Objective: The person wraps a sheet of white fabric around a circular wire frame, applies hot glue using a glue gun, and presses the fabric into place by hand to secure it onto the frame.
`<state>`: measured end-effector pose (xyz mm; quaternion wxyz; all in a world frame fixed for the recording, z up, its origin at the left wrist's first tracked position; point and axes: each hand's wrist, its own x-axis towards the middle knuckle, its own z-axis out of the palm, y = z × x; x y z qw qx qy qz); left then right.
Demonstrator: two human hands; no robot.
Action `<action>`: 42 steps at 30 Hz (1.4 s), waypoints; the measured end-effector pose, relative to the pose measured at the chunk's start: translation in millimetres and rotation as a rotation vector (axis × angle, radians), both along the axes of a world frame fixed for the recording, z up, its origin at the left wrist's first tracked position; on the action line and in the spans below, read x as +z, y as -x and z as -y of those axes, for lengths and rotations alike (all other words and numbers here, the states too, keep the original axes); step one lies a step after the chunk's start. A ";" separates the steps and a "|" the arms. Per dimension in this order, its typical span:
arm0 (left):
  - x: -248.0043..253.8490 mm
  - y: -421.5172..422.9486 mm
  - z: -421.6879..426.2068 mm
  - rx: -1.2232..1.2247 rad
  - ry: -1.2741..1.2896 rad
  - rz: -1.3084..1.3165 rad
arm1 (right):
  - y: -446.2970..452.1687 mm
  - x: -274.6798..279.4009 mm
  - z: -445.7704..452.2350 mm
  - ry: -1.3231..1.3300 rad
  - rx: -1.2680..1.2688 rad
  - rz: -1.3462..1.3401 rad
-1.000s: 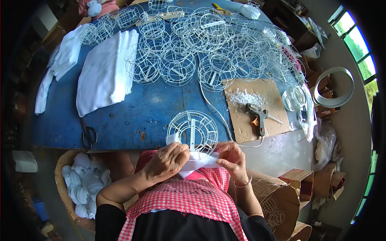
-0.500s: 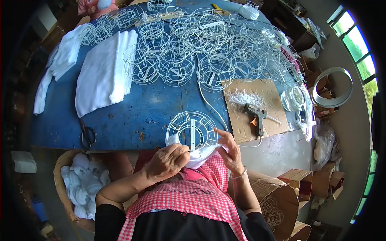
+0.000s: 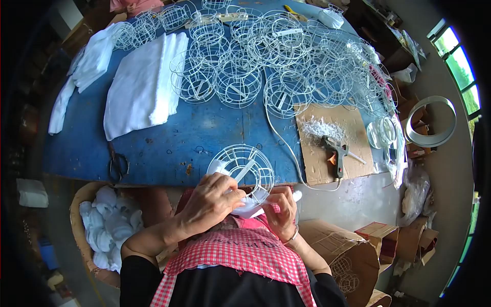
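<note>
A round white wire frame with a flat bar across it is held at the blue table's front edge. My left hand is closed on the near left part of its rim, where white fabric shows on the wires. Beside the near right rim, my right hand is closed round the white fabric strip, a loose end of which sticks out to its right. Between the hands, more white fabric lies along the rim, partly hidden by the fingers.
Many wire frames cover the back of the blue table. White fabric stacks and scissors are at left. A glue gun rests on cardboard at right. A box of white pieces stands lower left; another person is far left.
The wire frame has turned, its bar now slanting. My right hand has moved from spread fingers beside the rim down to a closed grip on the fabric. The view has shifted slightly.
</note>
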<state>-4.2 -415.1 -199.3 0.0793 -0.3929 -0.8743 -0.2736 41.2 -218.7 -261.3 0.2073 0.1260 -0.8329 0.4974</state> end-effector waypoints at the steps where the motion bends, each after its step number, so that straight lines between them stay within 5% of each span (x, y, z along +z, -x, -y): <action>1: 1.4 -2.6 0.2 0.010 0.033 -0.038 | -1.1 -0.4 1.4 0.004 0.005 0.007; 7: -0.1 -16.3 0.2 0.021 0.153 -0.115 | -3.4 -0.2 5.9 -0.022 0.035 -0.005; 20: -20.4 -18.5 4.9 -0.048 -0.032 -0.103 | -1.6 -1.5 -35.4 -0.067 0.307 0.102; 23: -25.4 -19.6 1.6 -0.085 -0.059 -0.077 | 7.8 -4.7 -48.4 -0.106 0.294 0.062; 27: -28.9 -16.6 -2.1 -0.085 -0.152 -0.044 | 8.5 -24.4 -43.1 0.308 0.288 0.311; 42: 9.6 -13.7 -6.3 -0.001 -0.049 0.172 | -11.5 2.3 12.6 0.195 0.167 0.169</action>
